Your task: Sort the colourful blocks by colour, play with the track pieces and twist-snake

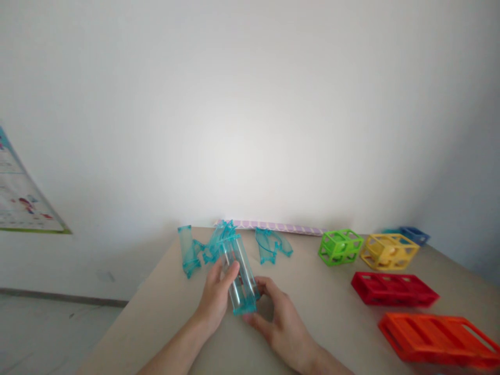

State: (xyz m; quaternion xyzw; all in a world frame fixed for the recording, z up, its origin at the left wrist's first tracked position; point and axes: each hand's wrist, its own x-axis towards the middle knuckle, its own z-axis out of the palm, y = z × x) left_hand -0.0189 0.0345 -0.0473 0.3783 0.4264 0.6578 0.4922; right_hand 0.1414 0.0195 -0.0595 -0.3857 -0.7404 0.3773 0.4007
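Note:
A long see-through plastic piece with teal ends (242,278) is held tilted above the table, its far end leaning left. My left hand (215,297) is closed round its left side, with the thumb lying across the top. At the near end, my right hand (279,323) grips the lower right corner between thumb and fingers; the fingertips are partly hidden behind it. Just beyond lie loose teal translucent pieces: a long flat one (189,252) at the left, an overlapping cluster (219,240) behind the held piece, and curved ones (266,246) to the right.
On the right of the table (312,307) are a green frame block (340,247), a yellow one (388,252), a red one (394,289), an orange one (439,338) and a blue piece (414,235). A purple patterned strip (279,227) runs along the wall.

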